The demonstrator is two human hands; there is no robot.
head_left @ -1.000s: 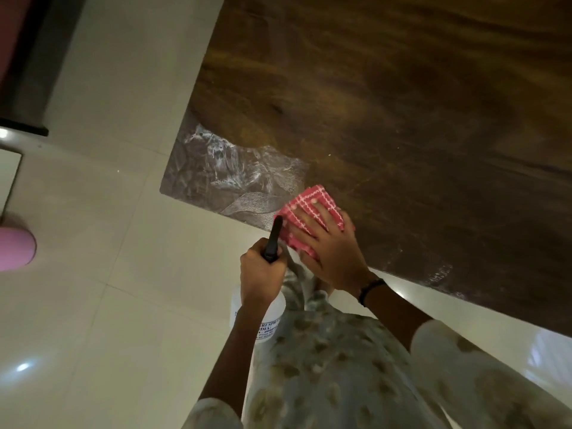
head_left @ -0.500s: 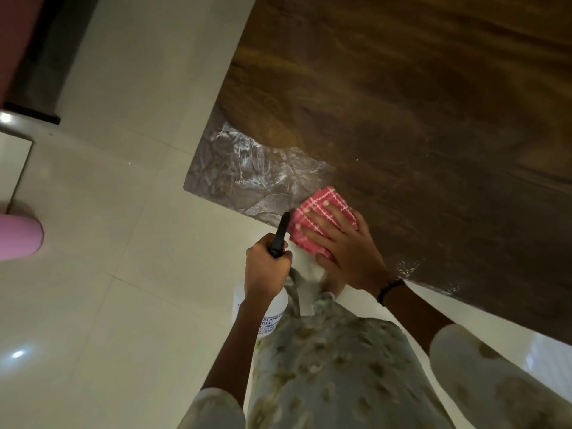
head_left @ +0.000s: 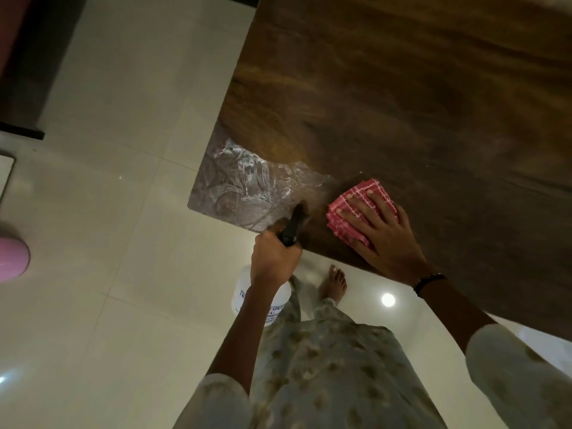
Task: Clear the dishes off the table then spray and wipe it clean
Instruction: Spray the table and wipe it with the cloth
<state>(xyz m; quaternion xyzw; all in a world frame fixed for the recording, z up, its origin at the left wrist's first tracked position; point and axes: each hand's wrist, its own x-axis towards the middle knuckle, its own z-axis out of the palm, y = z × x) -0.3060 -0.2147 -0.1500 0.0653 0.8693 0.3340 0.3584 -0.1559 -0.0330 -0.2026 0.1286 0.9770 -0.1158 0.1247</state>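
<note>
A dark wooden table (head_left: 402, 103) fills the upper right of the head view, with a shiny wet patch at its near left corner. A folded red-and-white checked cloth (head_left: 346, 221) lies near the table's front edge. My right hand (head_left: 380, 233) presses flat on the cloth with straight, spread fingers. My left hand (head_left: 272, 258) grips the black trigger head of a white spray bottle (head_left: 244, 298), held just off the table edge beside the cloth. The bottle's nozzle points at the table corner.
Pale tiled floor (head_left: 123, 274) lies left of and below the table. A pink round object (head_left: 12, 261) sits at the left edge. Dark furniture (head_left: 28, 72) stands at the upper left. My bare foot (head_left: 334, 283) is on the floor under the table edge.
The view has shifted, so the table corner now sits further right. My right hand with the cloth has slid right, away from the wet corner and the bottle. My left hand still holds the bottle.
</note>
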